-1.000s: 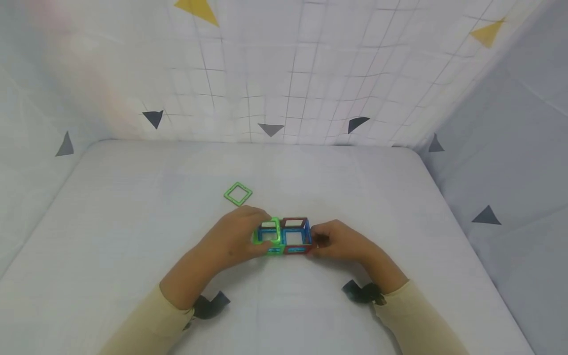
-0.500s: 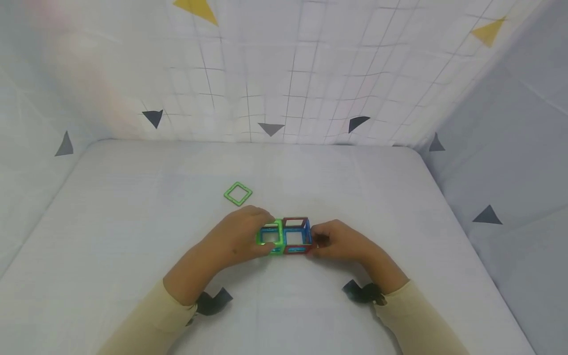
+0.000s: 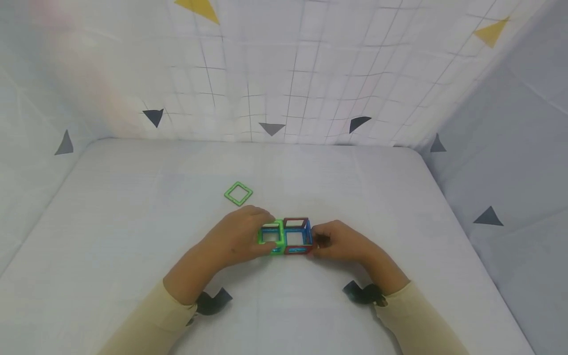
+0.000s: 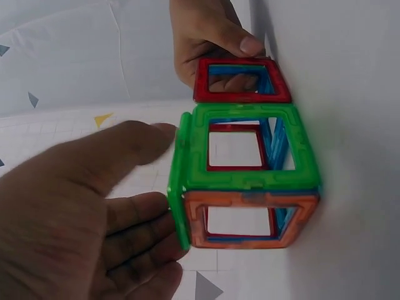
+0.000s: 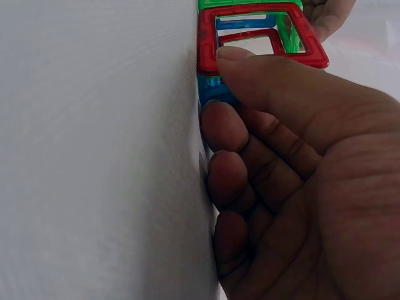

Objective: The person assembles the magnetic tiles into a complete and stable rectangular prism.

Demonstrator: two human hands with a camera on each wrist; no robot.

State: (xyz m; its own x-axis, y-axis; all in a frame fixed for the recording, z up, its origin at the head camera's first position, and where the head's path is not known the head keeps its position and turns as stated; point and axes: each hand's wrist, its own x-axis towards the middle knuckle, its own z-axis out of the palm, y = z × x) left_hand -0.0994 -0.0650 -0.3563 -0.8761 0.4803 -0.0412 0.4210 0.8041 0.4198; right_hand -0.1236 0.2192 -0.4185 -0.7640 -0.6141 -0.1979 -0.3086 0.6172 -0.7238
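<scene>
A two-cell box of magnetic tiles [image 3: 298, 250] stands on the table, with red, green, blue and orange square frames in its walls. Over its left cell lies a green magnetic tile [image 4: 177, 181]; the right cell is uncovered. My left hand [image 3: 239, 234] spans this top tile, thumb at the near edge and fingers at the far one. At the other end, my right hand [image 3: 339, 241] grips the box; in the right wrist view the thumb presses the red wall tile [image 5: 262, 9], with fingers curled by the blue end tile [image 5: 215, 90].
A loose green square tile [image 3: 231, 189] lies flat on the white table [image 3: 275, 305], beyond my left hand. White sheeting [image 3: 337, 98] with dark and yellow triangles rises behind and at both sides. Dark straps [image 3: 213, 301] hang at the wrists.
The green top tile has shifted slightly right and settled level on the left cell, my left hand moving with it. My right hand stays in place on the box.
</scene>
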